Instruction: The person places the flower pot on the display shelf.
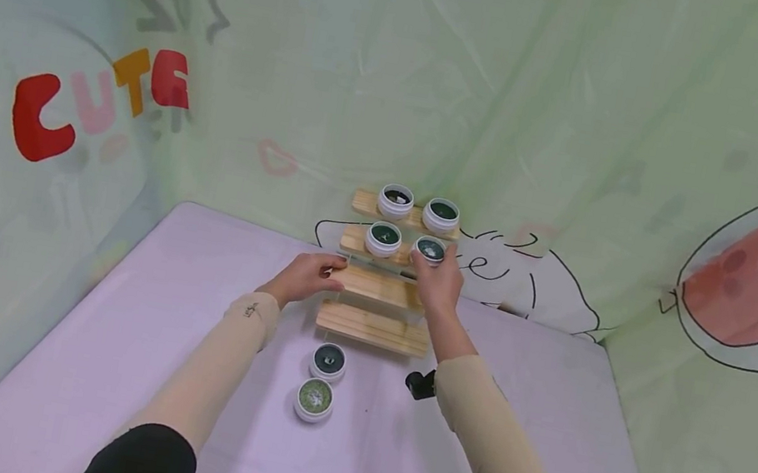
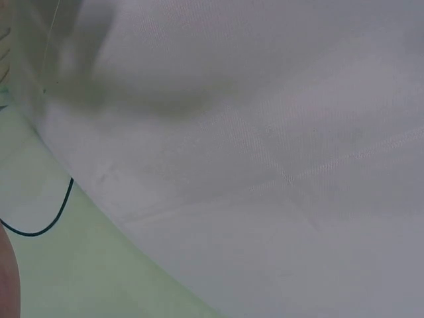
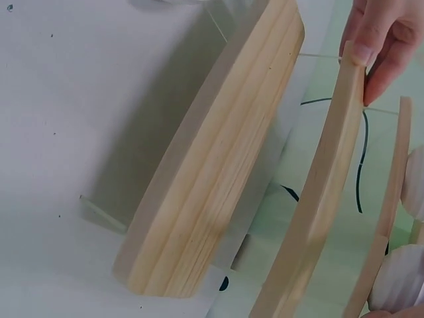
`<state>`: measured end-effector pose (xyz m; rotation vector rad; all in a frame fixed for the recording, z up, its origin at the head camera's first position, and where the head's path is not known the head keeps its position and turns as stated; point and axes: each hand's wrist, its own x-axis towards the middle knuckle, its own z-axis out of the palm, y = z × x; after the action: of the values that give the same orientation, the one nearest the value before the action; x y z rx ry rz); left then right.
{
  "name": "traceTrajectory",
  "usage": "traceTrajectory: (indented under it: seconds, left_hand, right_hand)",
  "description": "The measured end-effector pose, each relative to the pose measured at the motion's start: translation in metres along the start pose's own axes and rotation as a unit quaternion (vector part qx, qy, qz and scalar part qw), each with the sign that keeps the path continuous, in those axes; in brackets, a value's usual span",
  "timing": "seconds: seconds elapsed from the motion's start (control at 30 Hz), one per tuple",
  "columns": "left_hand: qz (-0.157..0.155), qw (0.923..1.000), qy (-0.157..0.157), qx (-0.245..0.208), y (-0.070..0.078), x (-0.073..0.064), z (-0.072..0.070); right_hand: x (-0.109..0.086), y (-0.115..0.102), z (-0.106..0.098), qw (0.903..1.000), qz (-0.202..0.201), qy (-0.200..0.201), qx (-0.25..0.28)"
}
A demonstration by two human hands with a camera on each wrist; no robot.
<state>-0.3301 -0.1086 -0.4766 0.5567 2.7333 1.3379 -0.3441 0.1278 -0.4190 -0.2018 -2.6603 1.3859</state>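
Observation:
A stepped wooden rack [image 1: 374,329] with several shelves stands toward the back of the table. In the head view my left hand [image 1: 305,278] pinches the left end of the second shelf from the bottom [image 1: 378,287]; the right wrist view shows its thumb and fingers around that board's end [image 3: 331,159]. My right hand [image 1: 441,280] grips a small white round jar [image 1: 431,249] with a dark green top, at the right end of the shelf above. Left of it, a similar jar [image 1: 383,239] sits on the same shelf.
Two more jars, one dark-topped [image 1: 396,201] and one green-topped [image 1: 441,214], stand on the top shelf. In front of the rack, a dark jar [image 1: 329,361] and a light green jar [image 1: 315,399] rest on the pale tablecloth [image 1: 368,471]. A printed curtain [image 1: 346,78] hangs behind.

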Motion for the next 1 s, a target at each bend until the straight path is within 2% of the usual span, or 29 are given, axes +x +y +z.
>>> traceTrajectory:
  seconds: [0.47,0.8,1.0]
  left_hand:
    - [-0.031,0.9994,-0.013,0.005,0.001,0.002,0.0]
    - [-0.025,0.9996,-0.013,0.005,0.0,0.003,0.001]
    - [-0.023,0.9996,-0.012,0.003,-0.001,0.002,0.001]
  right_hand:
    - [0.007,0.002,0.002,0.9999,-0.016,0.003,-0.006]
    - [0.003,0.004,0.002,0.9995,-0.029,0.011,-0.003]
    - [-0.007,0.008,0.0,0.9981,-0.058,0.016,-0.008]
